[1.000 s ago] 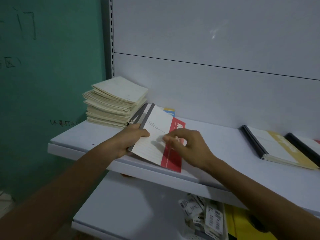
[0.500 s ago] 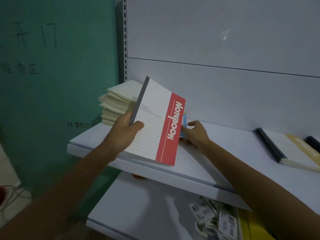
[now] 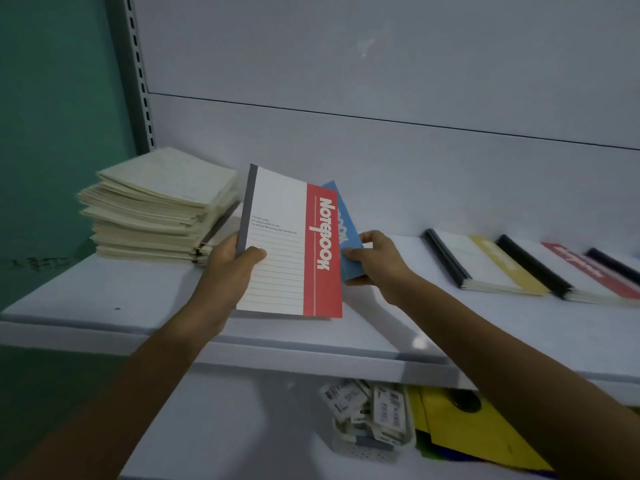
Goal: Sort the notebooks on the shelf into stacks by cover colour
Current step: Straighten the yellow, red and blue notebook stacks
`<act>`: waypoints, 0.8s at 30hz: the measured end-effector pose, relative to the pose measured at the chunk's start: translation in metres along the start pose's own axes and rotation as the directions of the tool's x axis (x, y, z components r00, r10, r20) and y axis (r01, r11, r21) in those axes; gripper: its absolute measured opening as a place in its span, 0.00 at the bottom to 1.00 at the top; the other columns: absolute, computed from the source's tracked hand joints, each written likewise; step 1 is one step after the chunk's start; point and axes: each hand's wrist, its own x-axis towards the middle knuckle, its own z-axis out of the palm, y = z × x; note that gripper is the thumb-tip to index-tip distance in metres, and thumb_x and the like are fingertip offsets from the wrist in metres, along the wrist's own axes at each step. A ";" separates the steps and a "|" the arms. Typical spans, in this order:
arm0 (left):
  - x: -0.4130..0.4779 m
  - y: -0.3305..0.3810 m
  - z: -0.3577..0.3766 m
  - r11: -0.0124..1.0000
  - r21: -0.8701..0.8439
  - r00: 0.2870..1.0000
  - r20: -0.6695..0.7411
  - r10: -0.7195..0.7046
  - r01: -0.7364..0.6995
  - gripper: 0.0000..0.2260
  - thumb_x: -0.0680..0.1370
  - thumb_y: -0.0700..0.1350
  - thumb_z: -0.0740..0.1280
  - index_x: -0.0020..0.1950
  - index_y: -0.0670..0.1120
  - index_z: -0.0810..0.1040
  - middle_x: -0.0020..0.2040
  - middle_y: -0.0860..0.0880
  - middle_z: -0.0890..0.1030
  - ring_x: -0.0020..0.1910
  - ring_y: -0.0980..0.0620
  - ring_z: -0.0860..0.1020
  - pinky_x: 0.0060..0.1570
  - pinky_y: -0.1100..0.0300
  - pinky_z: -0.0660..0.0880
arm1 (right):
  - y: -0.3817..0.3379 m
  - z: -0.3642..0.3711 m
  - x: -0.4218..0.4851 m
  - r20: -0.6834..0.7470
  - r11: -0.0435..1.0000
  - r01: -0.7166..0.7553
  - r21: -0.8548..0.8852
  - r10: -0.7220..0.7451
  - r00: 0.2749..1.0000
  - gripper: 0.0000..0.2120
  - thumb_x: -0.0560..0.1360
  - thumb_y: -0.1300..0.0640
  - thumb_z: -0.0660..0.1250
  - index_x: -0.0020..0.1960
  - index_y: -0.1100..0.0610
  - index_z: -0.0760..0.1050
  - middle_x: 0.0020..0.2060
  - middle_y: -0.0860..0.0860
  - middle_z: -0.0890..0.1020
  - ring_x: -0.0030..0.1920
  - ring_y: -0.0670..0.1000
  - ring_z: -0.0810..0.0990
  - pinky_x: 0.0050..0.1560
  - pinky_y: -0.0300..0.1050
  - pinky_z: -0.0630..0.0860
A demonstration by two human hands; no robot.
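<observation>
My left hand (image 3: 231,268) grips a red-and-white notebook (image 3: 294,244) by its grey spine, holding it upright above the white shelf (image 3: 104,296). Behind it my right hand (image 3: 377,259) pinches the lower corner of a blue notebook (image 3: 346,230), tilted up off the shelf. To the right lie a yellow-striped notebook (image 3: 491,268) and a red-striped notebook (image 3: 581,275), each with a black spine, flat on the shelf. A further dark spine shows at the right edge.
A tall stack of cream notebooks (image 3: 156,206) sits at the shelf's left end beside the green wall (image 3: 52,133). On the lower shelf lie a small basket of barcode tags (image 3: 370,417) and yellow folders (image 3: 464,431).
My left hand has lifted the red notebook off the shelf and stood it upright. My right hand let go of it, reached behind and picked up the blue notebook.
</observation>
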 end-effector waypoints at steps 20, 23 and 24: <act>-0.135 0.027 0.317 0.996 -0.029 0.924 0.376 -0.072 0.089 0.11 0.81 0.40 0.59 0.62 0.47 0.73 0.55 0.50 0.80 0.53 0.50 0.79 0.50 0.57 0.78 | 0.085 -0.346 -0.225 -0.554 0.973 0.177 0.148 -0.067 0.830 0.10 0.80 0.56 0.61 0.61 0.55 0.66 0.49 0.52 0.77 0.49 0.54 0.81 0.32 0.45 0.82; -0.158 0.021 0.357 0.991 -0.027 0.928 0.355 -0.114 0.132 0.13 0.81 0.41 0.60 0.66 0.45 0.69 0.59 0.48 0.79 0.53 0.50 0.78 0.46 0.59 0.78 | 0.102 -0.388 -0.253 -0.573 0.965 0.177 0.194 -0.035 0.819 0.11 0.80 0.57 0.60 0.62 0.56 0.65 0.48 0.52 0.76 0.46 0.52 0.80 0.28 0.41 0.80; -0.164 0.019 0.368 0.989 -0.024 0.930 0.344 -0.129 0.146 0.14 0.81 0.41 0.60 0.66 0.45 0.68 0.59 0.48 0.78 0.53 0.50 0.78 0.43 0.60 0.77 | 0.107 -0.400 -0.260 -0.561 0.963 0.166 0.213 -0.019 0.827 0.12 0.80 0.58 0.60 0.63 0.56 0.65 0.49 0.52 0.77 0.47 0.53 0.80 0.29 0.41 0.80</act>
